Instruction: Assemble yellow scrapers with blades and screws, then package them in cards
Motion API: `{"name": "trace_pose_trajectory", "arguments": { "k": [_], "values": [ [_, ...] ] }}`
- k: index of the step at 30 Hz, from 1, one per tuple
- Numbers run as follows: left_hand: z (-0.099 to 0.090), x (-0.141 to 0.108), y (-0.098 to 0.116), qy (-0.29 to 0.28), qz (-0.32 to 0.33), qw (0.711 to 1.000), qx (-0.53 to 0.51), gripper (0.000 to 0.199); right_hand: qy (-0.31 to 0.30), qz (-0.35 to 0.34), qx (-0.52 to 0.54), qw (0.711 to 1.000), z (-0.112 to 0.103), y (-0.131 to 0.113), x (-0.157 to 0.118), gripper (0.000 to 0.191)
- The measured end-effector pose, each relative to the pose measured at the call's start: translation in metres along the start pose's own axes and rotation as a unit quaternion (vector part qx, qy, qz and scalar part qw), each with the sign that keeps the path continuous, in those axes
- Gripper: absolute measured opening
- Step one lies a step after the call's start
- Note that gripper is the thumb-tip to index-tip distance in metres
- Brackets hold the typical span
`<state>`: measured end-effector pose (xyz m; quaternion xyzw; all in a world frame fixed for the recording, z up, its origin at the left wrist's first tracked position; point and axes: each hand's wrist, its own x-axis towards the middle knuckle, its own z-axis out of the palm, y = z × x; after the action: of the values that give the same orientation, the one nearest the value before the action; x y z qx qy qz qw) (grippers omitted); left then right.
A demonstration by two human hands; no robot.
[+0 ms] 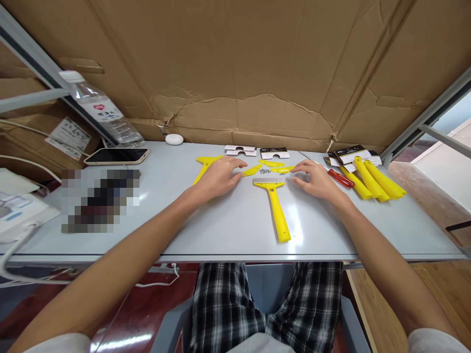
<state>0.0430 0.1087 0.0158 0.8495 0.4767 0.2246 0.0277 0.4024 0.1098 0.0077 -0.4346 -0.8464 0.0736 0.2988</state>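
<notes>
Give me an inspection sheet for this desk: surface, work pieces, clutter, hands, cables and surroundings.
Surface: grey desktop, glossy, with glare.
Work pieces: scraper lying down, blade pointing away; small metal parts beyond it.
Clutter: phone, bottle, red-handled screwdriver; pixelated patch at left unreadable.
Hands: left hand open, nearest one yellow piece; right hand has fingertips at another yellow piece.
Cables: white cable at far left.
Surroundings: cardboard behind, metal frame at both sides.
</notes>
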Motion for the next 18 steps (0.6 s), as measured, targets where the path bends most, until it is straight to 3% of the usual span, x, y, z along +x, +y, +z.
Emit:
{"name": "trace_pose_trajectory", "arguments": {
  "k": [6,18],
  "values": [
    [0.007,0.0013,-0.0036,-0.038,-0.019,0.999,0.026,0.041,0.021,0.024,-0.011,0.999,-0.0046,0.0091,-0.0006,0.023],
    [0.0054,0.0019,0.001,-0.051,-0.06,0.995,0.062,0.04,0.016,0.025,-0.01,1.0,-0.003,0.0109,-0.0004,0.024]
  ]
}}
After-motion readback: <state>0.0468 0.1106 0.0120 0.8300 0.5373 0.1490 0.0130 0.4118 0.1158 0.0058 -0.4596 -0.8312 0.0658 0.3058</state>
